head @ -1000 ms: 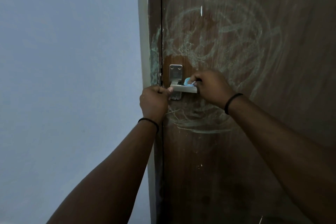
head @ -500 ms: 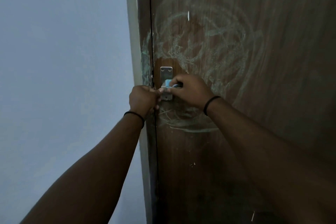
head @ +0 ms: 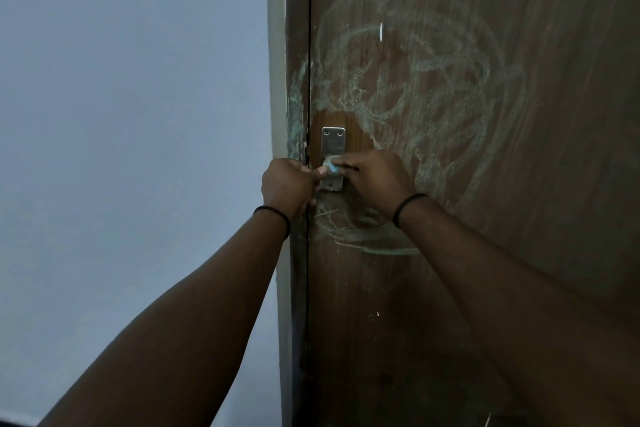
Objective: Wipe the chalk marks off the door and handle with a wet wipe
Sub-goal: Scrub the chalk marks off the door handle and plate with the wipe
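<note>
A brown wooden door (head: 467, 305) carries pale swirling chalk marks (head: 422, 87) above and below its metal door handle (head: 333, 141). Only the handle's screwed plate shows; the lever is hidden under my hands. My right hand (head: 375, 177) is closed on a small pale blue wet wipe (head: 333, 168) and presses it onto the handle. My left hand (head: 285, 184) is curled at the door's edge, its thumb and fingertips pinching the handle's left end, touching the wipe.
The door frame (head: 294, 45) also has a greenish chalk smear beside the handle. A plain bluish wall (head: 138, 114) fills the left. Both wrists wear thin black bands.
My right hand slid left along the lever with the wipe, covering the lever and meeting my left hand. My left hand stayed at the handle's end.
</note>
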`<action>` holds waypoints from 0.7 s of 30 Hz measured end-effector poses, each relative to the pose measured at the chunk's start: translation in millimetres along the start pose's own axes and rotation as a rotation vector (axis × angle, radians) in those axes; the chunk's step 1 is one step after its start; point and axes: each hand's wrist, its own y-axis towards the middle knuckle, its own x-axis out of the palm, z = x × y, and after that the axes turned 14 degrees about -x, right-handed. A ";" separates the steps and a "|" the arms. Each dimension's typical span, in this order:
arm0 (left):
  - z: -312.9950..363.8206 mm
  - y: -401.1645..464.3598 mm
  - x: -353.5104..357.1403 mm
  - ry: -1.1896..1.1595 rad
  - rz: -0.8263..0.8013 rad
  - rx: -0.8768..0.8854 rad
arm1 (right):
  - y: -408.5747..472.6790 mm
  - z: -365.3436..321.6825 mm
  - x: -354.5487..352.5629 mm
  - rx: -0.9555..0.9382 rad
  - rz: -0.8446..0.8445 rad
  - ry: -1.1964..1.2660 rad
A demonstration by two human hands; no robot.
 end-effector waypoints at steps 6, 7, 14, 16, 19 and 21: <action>-3.1 -2.5 1.0 -0.009 -0.027 0.009 | -45.3 35.9 -44.4 0.121 0.006 -0.011; -3.5 -3.2 1.3 -0.007 -0.030 0.010 | -47.7 38.2 -46.7 0.136 -0.018 -0.040; 0.7 -1.4 -2.1 0.020 -0.048 0.010 | -18.6 17.7 -22.8 0.146 0.051 0.066; 0.8 -1.4 -1.5 0.031 -0.042 -0.001 | -3.2 7.8 -11.2 0.085 -0.056 -0.032; 0.4 -0.5 0.4 0.004 -0.053 -0.030 | 11.8 -6.9 1.4 0.036 -0.136 -0.087; -1.2 -0.5 -0.2 -0.010 -0.053 -0.026 | 8.2 -9.0 5.8 0.006 -0.135 -0.105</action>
